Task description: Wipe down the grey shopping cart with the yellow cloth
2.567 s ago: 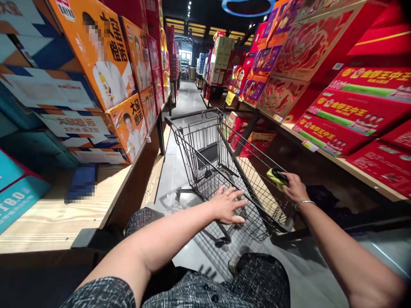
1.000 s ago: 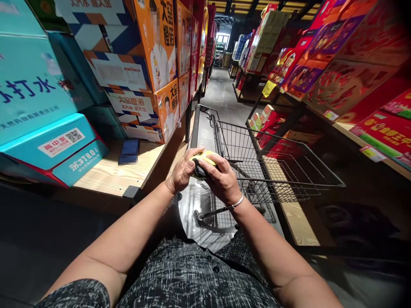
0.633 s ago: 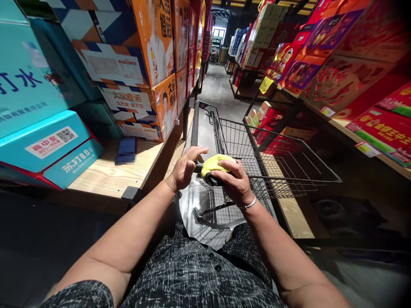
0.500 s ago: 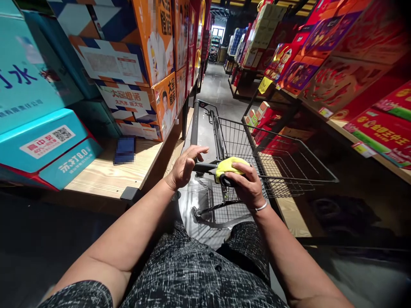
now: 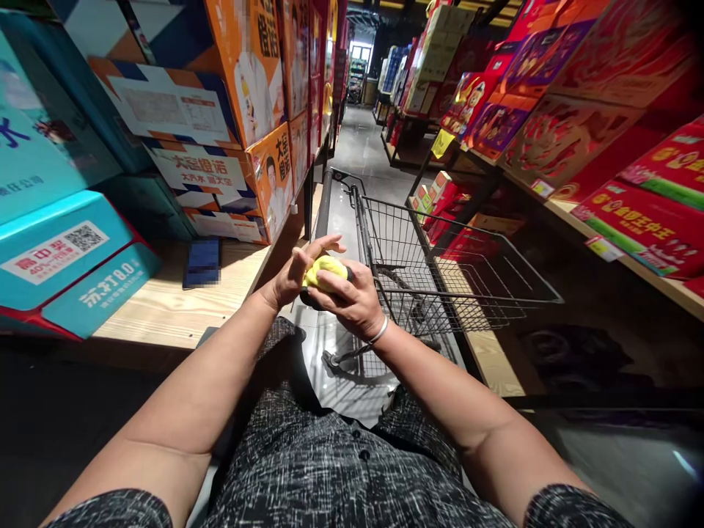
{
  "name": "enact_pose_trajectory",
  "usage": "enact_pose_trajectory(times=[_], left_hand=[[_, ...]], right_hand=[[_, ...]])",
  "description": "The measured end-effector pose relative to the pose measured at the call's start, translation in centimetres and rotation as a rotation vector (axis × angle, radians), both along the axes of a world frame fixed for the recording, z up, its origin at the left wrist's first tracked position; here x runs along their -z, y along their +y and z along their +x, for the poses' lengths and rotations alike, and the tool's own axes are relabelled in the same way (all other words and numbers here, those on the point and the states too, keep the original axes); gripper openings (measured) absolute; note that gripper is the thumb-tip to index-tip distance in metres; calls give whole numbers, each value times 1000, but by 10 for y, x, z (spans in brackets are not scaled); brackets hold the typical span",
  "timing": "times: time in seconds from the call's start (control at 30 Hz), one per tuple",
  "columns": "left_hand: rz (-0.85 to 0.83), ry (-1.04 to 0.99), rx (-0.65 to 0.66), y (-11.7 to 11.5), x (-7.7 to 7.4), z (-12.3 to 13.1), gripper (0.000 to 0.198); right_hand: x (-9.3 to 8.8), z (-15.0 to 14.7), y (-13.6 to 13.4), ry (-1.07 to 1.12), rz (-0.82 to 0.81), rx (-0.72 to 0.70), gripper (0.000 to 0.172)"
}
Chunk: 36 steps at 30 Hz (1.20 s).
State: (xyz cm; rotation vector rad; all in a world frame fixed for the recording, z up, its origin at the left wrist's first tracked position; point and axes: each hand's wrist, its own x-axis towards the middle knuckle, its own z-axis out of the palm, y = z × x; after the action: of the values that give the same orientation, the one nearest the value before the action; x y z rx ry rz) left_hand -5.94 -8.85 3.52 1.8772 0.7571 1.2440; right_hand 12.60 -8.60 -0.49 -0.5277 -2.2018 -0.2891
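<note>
A bunched yellow cloth wraps round a black bar of the shopping cart, near the bar's left end. My right hand is closed on the cloth from the right, its fingers curled over it. Just left of the cloth is my left hand, its thumb and fingers apart; whether it touches the cloth I cannot tell. The cart's wire basket extends to the right of my hands, with one of its wheels below on the floor.
At the left, a phone lies on a wooden shelf beside turquoise boxes and stacked orange cartons. Red gift boxes line the right shelf. Between the shelves a grey-floored aisle runs ahead.
My right hand has slid left with the yellow cloth, along the bar to beside my left hand. The view has shifted slightly, and my left hand appears a little further left.
</note>
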Motion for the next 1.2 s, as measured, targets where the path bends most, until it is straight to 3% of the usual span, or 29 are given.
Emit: enact_pose_trajectory(times=[0.13,0.33,0.43,0.5,0.6,0.7,0.77,0.87,0.97,1.1,1.2], left_hand=[[39,99,-42,4,-4,-5,106],[125,134,-114,13,-3,-5,101],[150,176,-149,14,-5,-4,97],[169,195,-171,14,-6,-3,94],[228,227,-225,14,-5,-1,88],[313,297,-264,14,-3,1,69],[363,348,-269,15,-1,0,56],[413,380,-289,21,2,-5,43],[447,450,-301,28,0,-11,37],[448,807,-449,27,-16,-7,27],[390,1071,-573,16,-29,13,23]], right_hand=[[12,27,5,-47,192,30,32],[43,117,6,-98,91,149,15],[50,140,1,-152,121,188,13],[44,137,-2,-146,152,197,21],[23,107,-1,-81,202,202,33],[6,70,8,-50,225,215,35],[7,56,15,-19,234,195,35],[30,65,22,-28,201,179,36],[74,101,22,-201,62,273,34],[134,152,14,-383,-129,404,31],[157,166,11,-395,-192,459,37]])
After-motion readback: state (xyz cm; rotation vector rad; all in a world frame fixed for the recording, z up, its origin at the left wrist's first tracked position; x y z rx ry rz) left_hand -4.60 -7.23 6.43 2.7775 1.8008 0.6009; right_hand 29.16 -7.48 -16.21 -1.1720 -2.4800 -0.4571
